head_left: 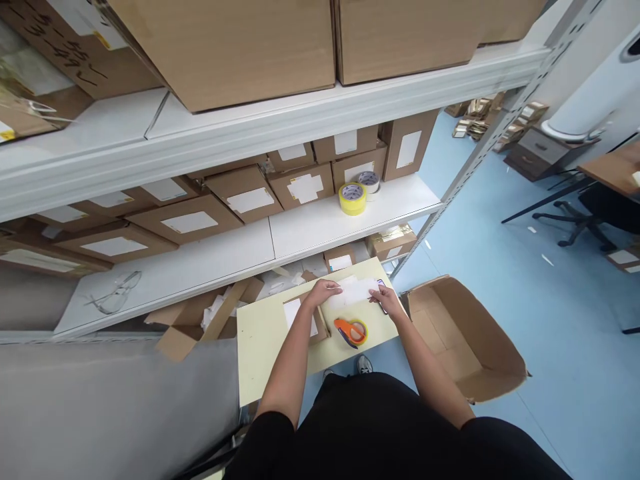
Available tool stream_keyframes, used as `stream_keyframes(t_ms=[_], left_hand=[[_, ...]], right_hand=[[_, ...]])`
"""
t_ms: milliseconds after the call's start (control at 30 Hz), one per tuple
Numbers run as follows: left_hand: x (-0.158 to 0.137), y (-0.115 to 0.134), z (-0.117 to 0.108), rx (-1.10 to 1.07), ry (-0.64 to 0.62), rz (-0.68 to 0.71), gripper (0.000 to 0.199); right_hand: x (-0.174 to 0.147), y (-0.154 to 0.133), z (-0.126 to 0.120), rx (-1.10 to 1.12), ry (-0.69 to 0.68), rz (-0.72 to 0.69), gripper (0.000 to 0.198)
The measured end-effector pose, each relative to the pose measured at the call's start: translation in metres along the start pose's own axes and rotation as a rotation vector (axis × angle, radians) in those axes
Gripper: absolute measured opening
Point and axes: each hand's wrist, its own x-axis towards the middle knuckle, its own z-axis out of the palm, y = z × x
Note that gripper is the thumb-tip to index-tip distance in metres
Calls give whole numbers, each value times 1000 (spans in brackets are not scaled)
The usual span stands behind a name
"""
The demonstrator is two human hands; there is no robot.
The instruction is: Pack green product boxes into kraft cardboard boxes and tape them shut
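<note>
Over a pale yellow table [263, 347], the left hand [324, 292] and right hand [385, 298] pinch white paper [354, 291] by its left and right ends. The left forearm crosses above a labelled cardboard box [319, 329]; to its right, near the table's near edge, lies an orange tape dispenser [345, 328]. Beyond, a white metal shelf [320, 230] bears labelled cartons [235, 193], a yellow tape roll [353, 203] touching or just beside a paler roll [370, 179], and clear-lensed glasses [118, 293] far left. An open cardboard carton [457, 327] stands right on the blue floor [560, 340].
</note>
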Motion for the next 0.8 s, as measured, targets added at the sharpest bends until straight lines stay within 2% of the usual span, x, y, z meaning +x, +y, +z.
stream_keyframes(t_ms=[133,233,400,467,567,633,700,800], left_hand=[[0,-4,-11,-106,131,-10,46],[2,-8,-16,-87,142,-20,50],[4,-2,9,115,123,38,40],[-2,2,21,174,147,49,44],[-24,6,29,226,283,19,53],[-45,5,31,107,376,1,51],[-69,2,33,-57,376,5,55],[-102,-6,39,-156,284,-4,58]], right_hand=[[-6,3,-10,64,115,57,57],[-10,1,-19,62,125,104,57],[-11,-13,-6,127,28,44,53],[-11,-20,4,139,-21,27,48],[-12,-30,14,93,-54,-3,38],[-12,-38,20,43,-86,-50,33],[-13,-46,30,-1,-155,-84,27],[-13,-54,52,-34,-292,-62,21]])
